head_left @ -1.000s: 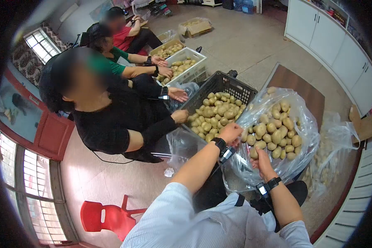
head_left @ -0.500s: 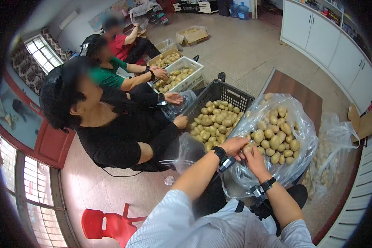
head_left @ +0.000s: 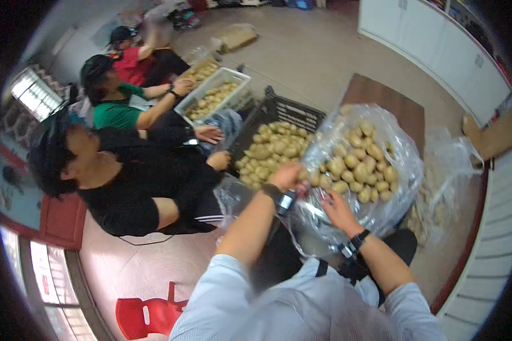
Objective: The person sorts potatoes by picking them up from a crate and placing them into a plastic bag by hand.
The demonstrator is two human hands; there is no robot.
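My left hand (head_left: 288, 177) is closed around a potato, slightly blurred, between the black crate (head_left: 294, 111) and the clear plastic bag (head_left: 405, 170). Potatoes (head_left: 271, 149) fill much of the crate. Over the near side of the bag is my right hand (head_left: 338, 211), its fingers apart and nothing in them. Many potatoes (head_left: 361, 163) lie inside the open bag, which rests on a brown board (head_left: 384, 102).
A co-worker in black (head_left: 128, 179) sits at the left, hands beside the crate. Farther back, people in green (head_left: 116, 113) and red (head_left: 132, 67) sit by a white crate (head_left: 242, 86). A red chair (head_left: 153, 314) stands below; another plastic bag (head_left: 446, 165) lies right.
The view has shifted, and the scene sits further left. My right hand held a potato against my left hand; now the hands are apart, the potato is in my left and my right has opened.
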